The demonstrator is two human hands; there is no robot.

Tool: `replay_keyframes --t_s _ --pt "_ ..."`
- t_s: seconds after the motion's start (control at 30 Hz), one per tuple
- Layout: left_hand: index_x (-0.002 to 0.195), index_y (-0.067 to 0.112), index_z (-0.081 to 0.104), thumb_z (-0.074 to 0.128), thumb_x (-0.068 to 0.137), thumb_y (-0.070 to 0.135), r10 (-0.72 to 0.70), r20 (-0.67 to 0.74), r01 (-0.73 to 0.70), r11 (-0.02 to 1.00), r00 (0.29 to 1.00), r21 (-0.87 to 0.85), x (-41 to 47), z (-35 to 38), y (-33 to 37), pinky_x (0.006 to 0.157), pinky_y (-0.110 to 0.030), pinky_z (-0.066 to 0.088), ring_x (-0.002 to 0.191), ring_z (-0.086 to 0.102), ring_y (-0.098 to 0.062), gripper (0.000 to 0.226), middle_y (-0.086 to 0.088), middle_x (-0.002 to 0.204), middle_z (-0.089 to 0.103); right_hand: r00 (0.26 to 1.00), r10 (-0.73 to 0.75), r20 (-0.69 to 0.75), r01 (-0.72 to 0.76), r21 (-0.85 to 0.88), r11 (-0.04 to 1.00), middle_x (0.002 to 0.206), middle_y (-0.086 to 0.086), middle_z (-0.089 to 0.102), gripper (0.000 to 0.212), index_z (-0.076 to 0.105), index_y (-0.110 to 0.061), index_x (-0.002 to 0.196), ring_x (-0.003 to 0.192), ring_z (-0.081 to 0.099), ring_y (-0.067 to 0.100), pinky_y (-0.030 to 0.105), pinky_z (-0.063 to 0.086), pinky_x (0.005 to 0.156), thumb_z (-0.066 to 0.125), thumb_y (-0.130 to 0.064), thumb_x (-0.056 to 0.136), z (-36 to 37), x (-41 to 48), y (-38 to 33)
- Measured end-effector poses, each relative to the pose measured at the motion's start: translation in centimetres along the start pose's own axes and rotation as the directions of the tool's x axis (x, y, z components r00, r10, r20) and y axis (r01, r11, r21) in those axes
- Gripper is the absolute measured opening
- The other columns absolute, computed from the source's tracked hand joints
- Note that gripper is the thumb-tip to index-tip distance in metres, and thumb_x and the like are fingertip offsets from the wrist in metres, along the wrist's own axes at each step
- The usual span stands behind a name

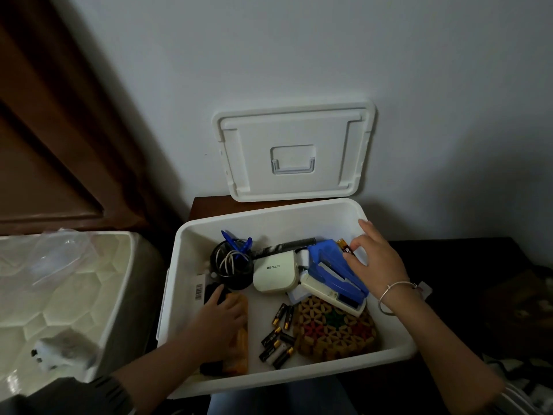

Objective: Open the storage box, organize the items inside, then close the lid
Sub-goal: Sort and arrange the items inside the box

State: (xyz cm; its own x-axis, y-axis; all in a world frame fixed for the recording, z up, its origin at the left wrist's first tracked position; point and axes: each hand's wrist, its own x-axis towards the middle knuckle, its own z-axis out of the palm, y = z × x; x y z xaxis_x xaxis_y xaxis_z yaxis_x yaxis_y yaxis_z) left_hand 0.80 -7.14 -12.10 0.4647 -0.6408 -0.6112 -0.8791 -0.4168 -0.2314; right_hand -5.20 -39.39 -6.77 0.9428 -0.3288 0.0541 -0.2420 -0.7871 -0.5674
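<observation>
In the open white plastic storage box (299, 377), long axis left-right, our right hand (375, 260) pinches a black-and-gold battery (344, 246), gold end pointing away. Our left hand (221, 317) covers an orange flat pack (240, 350), grip unclear.

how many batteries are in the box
8: one battery pinched in the right hand at the back right of the storage box, a pair left of the woven mat, a cluster of five below them. Others may be hidden.

Smooth matt white plastic box (386, 359) & lid (294, 127); woven wood mat (335, 327); metal bangle (395, 287).
</observation>
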Motion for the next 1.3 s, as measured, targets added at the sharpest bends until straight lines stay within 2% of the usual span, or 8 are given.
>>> replay_keyframes --t_s 0.23,0.47,0.6,0.7,0.77,0.9,1.03,1.3 --pt "0.149 0.013 0.029 0.032 0.085 0.076 -0.098 0.086 0.094 0.995 0.991 0.039 0.5 -1.0 1.1 0.115 -0.06 -0.008 0.148 0.007 -0.033 0.09 -0.014 0.159 0.018 1.0 0.0 0.003 0.001 -0.026 1.0 0.155 -0.004 0.025 0.011 0.057 -0.018 0.086 0.139 0.031 0.018 0.028 0.042 0.094 0.064 -0.026 0.088 0.3 0.0 0.1" --pt "0.151 0.015 0.024 0.04 0.086 0.071 -0.115 0.12 0.113 0.993 0.986 0.019 0.2 -0.8 1.1 0.115 -0.061 -0.008 0.149 0.001 -0.032 0.086 -0.012 0.161 0.011 1.0 0.001 0.004 -0.001 -0.054 0.999 0.155 -0.003 0.026 0.011 0.056 -0.019 0.085 0.141 0.027 0.018 0.03 0.042 0.097 0.063 -0.028 0.088 0.5 0.1 0.2" --pt "0.15 0.015 0.027 0.039 0.085 0.073 -0.099 0.09 0.1 0.995 0.991 -0.001 0.0 -0.6 0.8 0.115 -0.059 -0.009 0.149 0.0 -0.03 0.088 -0.012 0.161 0.012 1.0 0.003 0.013 -0.002 -0.063 0.998 0.152 -0.001 0.032 0.01 0.058 -0.019 0.086 0.144 0.019 0.016 0.032 0.035 0.104 0.064 -0.028 0.087 0.6 0.0 0.4" --pt "0.15 0.016 0.027 0.039 0.087 0.069 -0.072 0.054 0.074 0.997 0.996 -0.03 -0.4 -0.4 0.5 0.116 -0.057 -0.009 0.149 0.0 -0.03 0.083 -0.01 0.161 0.012 0.999 -0.042 -0.004 0.042 -0.096 0.994 0.145 0.002 0.042 0.01 0.062 -0.016 0.087 0.142 0.024 0.021 0.035 0.026 0.111 0.067 -0.025 0.086 0.5 -0.2 0.0" --pt "0.151 0.018 0.024 0.039 0.09 0.065 -0.069 0.006 0.069 0.996 0.998 -0.061 -0.9 -0.1 0.3 0.116 -0.055 -0.008 0.149 0.001 -0.029 0.078 -0.008 0.161 0.012 0.993 -0.111 -0.043 0.104 -0.155 0.983 0.13 0.004 0.054 0.009 0.063 -0.016 0.086 0.132 0.039 0.025 0.039 0.027 0.109 0.069 -0.023 0.083 0.4 -0.5 -0.5" --pt "0.151 0.023 0.023 0.039 0.094 0.056 -0.1 -0.041 0.093 0.986 0.994 -0.136 -1.5 0.4 0.5 0.117 -0.054 -0.005 0.149 0.003 -0.027 0.068 -0.004 0.161 0.014 0.981 -0.194 0.0 0.187 -0.273 0.944 0.082 -0.005 0.06 0.011 0.057 -0.022 0.082 0.084 0.057 0.02 0.034 0.041 0.082 0.064 -0.03 0.085 1.0 -1.2 -2.0" --pt "0.149 0.024 0.028 0.04 0.094 0.052 -0.137 -0.07 0.122 0.975 0.988 -0.183 -1.8 0.6 0.8 0.117 -0.054 -0.004 0.148 0.011 -0.026 0.063 -0.003 0.16 0.018 0.981 -0.052 0.187 0.116 -0.351 0.929 0.079 0.001 0.062 0.018 0.053 -0.018 0.087 0.073 0.057 0.02 0.032 0.048 0.066 0.054 -0.035 0.091 2.5 -0.5 -2.9" --pt "0.147 0.024 0.031 0.041 0.094 0.049 -0.153 -0.095 0.126 0.962 0.984 -0.241 -1.7 0.8 0.8 0.117 -0.054 -0.006 0.147 0.013 -0.025 0.06 -0.003 0.16 0.018 0.962 0.195 0.19 -0.083 -0.478 0.874 0.098 0.008 0.066 0.016 0.059 -0.01 0.105 0.089 0.062 0.024 0.031 0.046 0.073 0.048 -0.016 0.095 5.2 2.9 -1.6"
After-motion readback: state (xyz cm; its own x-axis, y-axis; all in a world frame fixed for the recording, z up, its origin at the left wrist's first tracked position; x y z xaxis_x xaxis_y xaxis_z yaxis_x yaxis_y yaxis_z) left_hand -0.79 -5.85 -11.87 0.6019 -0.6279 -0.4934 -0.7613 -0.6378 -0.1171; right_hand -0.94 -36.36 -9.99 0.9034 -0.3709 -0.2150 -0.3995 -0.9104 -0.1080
